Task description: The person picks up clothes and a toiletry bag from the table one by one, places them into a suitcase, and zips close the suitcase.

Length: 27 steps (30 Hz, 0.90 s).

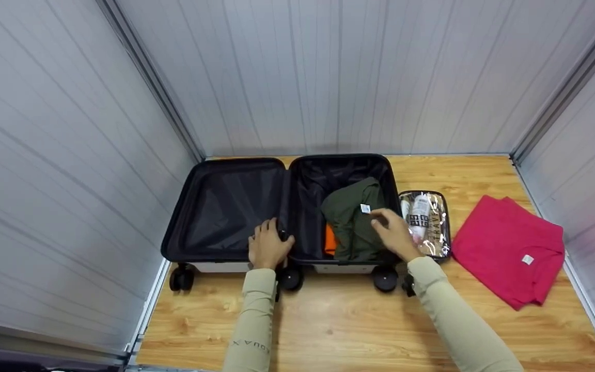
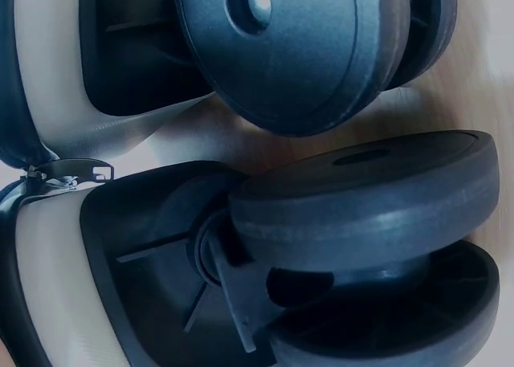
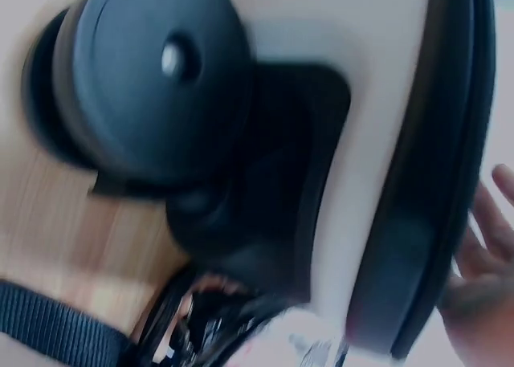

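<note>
An opened suitcase [image 1: 233, 258] lies flat on the wood floor, its two black-lined halves side by side. My left hand [image 1: 268, 245] rests on the inner front corner of the left half, beside the hinge line. In the right half lie a dark green folded garment [image 1: 346, 206] with a white label [image 1: 365, 208] and, partly hidden under it, an orange item [image 1: 330, 242]. My right hand [image 1: 395, 235] is over the green garment, fingers loosely bent near the label, nothing gripped. The right wrist view shows its fingers [image 3: 486, 230] past the suitcase rim.
Right of the suitcase sits a clear travel pouch [image 1: 448, 227] with bottles inside. Farther right a folded pink-red garment [image 1: 509, 248] lies on the floor. Black caster wheels [image 1: 291, 279] stick out from the suitcase's front. Pale panel walls [image 1: 318, 77] enclose the floor at back and sides.
</note>
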Tool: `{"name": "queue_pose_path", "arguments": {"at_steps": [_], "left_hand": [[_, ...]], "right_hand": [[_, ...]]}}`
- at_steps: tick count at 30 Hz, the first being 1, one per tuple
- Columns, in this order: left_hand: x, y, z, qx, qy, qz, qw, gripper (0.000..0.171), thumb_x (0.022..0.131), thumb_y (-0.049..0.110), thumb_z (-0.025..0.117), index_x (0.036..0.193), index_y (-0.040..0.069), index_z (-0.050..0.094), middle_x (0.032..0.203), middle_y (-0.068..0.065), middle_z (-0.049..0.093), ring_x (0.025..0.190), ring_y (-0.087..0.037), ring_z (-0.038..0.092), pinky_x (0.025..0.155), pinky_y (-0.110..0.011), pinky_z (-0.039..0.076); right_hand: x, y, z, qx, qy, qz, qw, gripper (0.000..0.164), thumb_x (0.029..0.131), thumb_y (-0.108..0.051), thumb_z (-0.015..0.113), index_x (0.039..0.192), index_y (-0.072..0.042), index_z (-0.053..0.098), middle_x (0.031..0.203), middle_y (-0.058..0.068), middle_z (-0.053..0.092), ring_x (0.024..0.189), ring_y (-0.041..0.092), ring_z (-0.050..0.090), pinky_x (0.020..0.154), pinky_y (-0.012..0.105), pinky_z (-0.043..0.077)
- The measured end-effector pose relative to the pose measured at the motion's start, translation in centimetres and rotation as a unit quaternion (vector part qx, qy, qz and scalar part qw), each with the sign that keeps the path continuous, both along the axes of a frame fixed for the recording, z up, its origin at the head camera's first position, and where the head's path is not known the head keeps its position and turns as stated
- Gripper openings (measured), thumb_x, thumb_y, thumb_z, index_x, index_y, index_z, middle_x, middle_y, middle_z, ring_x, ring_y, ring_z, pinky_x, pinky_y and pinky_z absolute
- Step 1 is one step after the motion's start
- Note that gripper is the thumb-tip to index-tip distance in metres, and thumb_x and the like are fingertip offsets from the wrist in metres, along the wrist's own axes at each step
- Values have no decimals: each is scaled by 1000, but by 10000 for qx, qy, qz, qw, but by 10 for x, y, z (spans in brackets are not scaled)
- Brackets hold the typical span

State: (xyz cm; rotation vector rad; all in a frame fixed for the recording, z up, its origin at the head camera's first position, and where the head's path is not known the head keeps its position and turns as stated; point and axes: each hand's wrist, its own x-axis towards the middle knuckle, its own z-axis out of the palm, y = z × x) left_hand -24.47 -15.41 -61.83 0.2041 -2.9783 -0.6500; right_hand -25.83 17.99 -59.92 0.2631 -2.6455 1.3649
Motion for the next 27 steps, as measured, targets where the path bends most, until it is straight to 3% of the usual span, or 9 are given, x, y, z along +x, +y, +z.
{"name": "queue_pose_path", "arguments": {"at_steps": [7, 11, 17, 23, 27], "left_hand": [[-1, -3, -2, 6, -65, 2, 10000, 73, 83, 52, 63, 144, 17, 43, 145, -9, 47, 134, -32, 41, 109, -59, 30], [0, -4, -3, -39, -119, 1, 9999, 73, 83, 53, 62, 144, 18, 43, 145, -9, 46, 134, -31, 40, 109, -58, 30], [1, -3, -4, -118, -107, -54, 9999, 74, 83, 54, 60, 144, 17, 42, 145, -9, 46, 133, -32, 41, 107, -57, 32], [1, -4, -1, -149, -91, -27, 9998, 73, 84, 53, 61, 144, 17, 43, 145, -9, 46, 134, -31, 40, 108, -57, 31], [2, -4, -1, -122, -39, -53, 9999, 73, 84, 53, 62, 144, 16, 43, 145, -10, 46, 134, -32, 41, 107, -58, 32]], "right_hand": [[-5, 45, 0, -385, 201, -1232, 9914, 20, 90, -4, 58, 106, -2, 69, 104, 13, 71, 92, 23, 64, 79, 21, 45], [-4, 77, -9, -327, 40, -1933, 9806, 21, 89, -3, 57, 107, -1, 68, 105, 17, 69, 94, 27, 63, 83, 29, 46], [14, 127, -26, 224, -642, -3069, 9493, 30, 86, -11, 57, 114, -1, 65, 114, 23, 60, 107, 38, 53, 93, 48, 40], [34, 165, -45, 1292, -1954, -2959, 9260, 56, 86, -30, 60, 134, -5, 47, 142, 32, 31, 129, 51, 26, 99, 65, 29], [46, 185, -59, 1474, -2691, -2821, 9090, 81, 83, -41, 63, 146, -3, 29, 151, 37, 5, 135, 59, 7, 101, 74, 17]]}}
